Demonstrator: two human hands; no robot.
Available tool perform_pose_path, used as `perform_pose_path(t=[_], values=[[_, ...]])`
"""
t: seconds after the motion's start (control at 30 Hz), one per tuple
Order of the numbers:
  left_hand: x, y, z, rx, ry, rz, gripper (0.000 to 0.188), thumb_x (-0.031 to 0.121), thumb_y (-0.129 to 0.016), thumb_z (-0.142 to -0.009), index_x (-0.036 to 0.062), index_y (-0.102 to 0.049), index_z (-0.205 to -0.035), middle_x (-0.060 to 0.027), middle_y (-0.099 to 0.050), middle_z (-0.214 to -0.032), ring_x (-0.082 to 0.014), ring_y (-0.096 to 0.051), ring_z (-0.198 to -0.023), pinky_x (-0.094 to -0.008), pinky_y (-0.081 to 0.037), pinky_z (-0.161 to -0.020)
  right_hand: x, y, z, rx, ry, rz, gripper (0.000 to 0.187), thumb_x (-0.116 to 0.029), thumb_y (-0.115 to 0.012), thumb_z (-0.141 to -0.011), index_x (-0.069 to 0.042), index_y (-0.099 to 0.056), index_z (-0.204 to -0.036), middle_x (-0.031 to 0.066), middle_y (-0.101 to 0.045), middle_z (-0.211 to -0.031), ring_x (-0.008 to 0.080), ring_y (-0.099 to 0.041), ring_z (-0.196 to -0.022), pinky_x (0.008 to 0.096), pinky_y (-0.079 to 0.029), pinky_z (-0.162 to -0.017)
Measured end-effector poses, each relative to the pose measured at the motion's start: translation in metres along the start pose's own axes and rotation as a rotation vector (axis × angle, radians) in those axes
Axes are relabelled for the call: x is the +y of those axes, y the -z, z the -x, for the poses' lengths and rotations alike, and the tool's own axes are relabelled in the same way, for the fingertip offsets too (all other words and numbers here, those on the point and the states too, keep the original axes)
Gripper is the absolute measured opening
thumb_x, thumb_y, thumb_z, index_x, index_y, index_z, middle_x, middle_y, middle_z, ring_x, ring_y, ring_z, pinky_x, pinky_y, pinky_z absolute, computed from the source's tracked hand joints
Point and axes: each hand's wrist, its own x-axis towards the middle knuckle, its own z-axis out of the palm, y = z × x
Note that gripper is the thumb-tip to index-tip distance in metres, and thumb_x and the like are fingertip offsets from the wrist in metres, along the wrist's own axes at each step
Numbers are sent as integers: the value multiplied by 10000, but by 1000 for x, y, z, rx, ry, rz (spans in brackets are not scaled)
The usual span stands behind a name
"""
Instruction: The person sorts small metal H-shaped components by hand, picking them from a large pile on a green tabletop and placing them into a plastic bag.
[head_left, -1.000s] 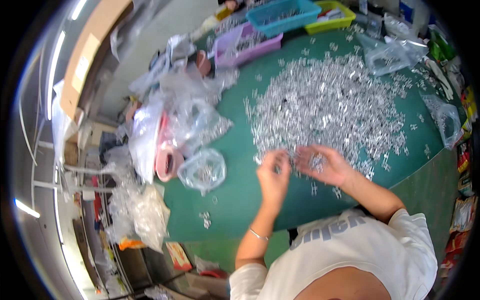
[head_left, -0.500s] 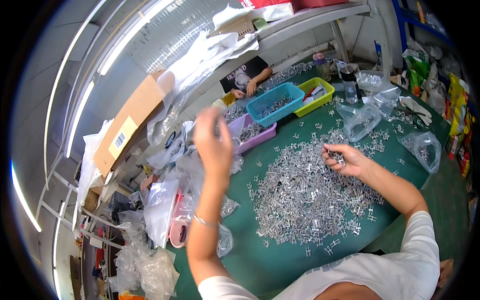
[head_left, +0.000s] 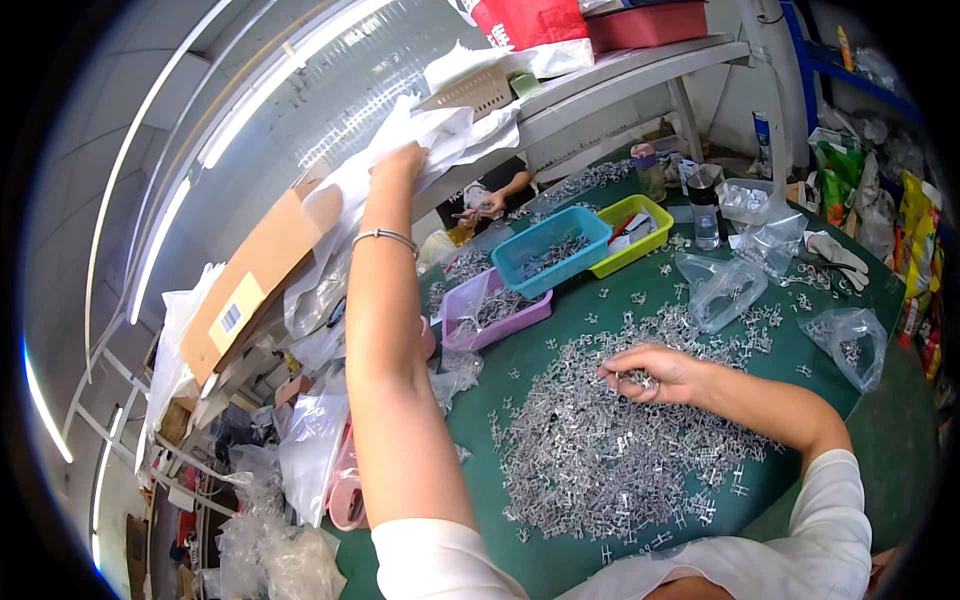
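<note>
My left hand [head_left: 400, 160] is raised to the far left, touching the white plastic bags [head_left: 440, 132] that hang over the shelf edge. Its fingers are mostly hidden among the folds, so their grip cannot be made out. My right hand [head_left: 655, 374] hovers over a wide pile of small silvery metal clips [head_left: 610, 455]. Its fingers are curled around a few of these clips, which show between thumb and palm.
Behind the pile stand a purple basket [head_left: 515, 325], a blue basket [head_left: 555, 226] and a lime basket [head_left: 655, 240]. Clear bags [head_left: 715, 315], a bottle [head_left: 704, 215] and gloves [head_left: 835, 258] lie rightward. A cardboard box [head_left: 255, 290] leans left. Across the table, another person's hands [head_left: 488, 207] handle something small.
My left hand has gone up and away to the plastic bags on the shelf. My right hand has shifted left and nearer over the pile, still holding clips.
</note>
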Motion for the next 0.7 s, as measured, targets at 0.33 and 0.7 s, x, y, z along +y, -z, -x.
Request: perform_pose_path(t=[0.33, 0.7], values=[[-15, 7, 16, 83, 133, -306, 309, 223, -590, -779, 48, -578, -1033, -192, -611, -983, -335, -593, -908, -393, -459, -761, 11, 26, -7, 35, -14, -58, 215, -137, -548, -850, 50, -547, -955, 81, -531, -774, 89, -395, -496, 187, -234, -352], [-22, 23, 80, 739, -303, 21, 64, 37, -531, -750, 50, -557, -807, -177, -616, -753, -367, -587, -698, -437, -445, -606, 27, 7, -10, 13, -43, -87, 204, -145, -553, -844, 18, -526, -964, 49, -524, -735, 72, -374, -478, 177, -229, -349]])
